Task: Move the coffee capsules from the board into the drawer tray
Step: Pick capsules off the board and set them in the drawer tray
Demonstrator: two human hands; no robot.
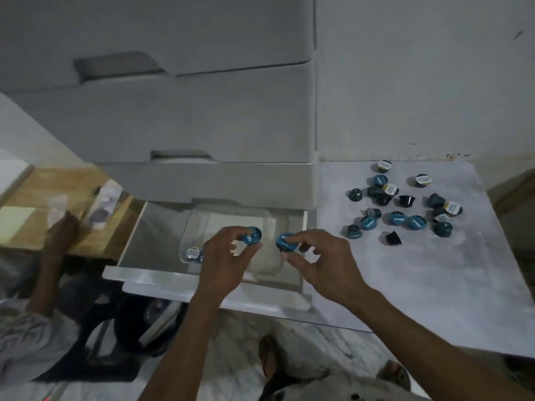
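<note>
Both hands hover over the clear tray [231, 215] in the open drawer [150, 227], each pinching one blue capsule. The left hand [228, 256] grips its capsule [252, 235] between thumb and fingertips; the right hand [318, 256] holds another [285, 242] the same way, spare fingers spread. The step looks like a release — best done low, so the capsules settle beside the one [192, 253] already in the tray's near-left corner instead of bouncing out. Many more wait on the board [434, 270] — well apart, to the right.
</note>
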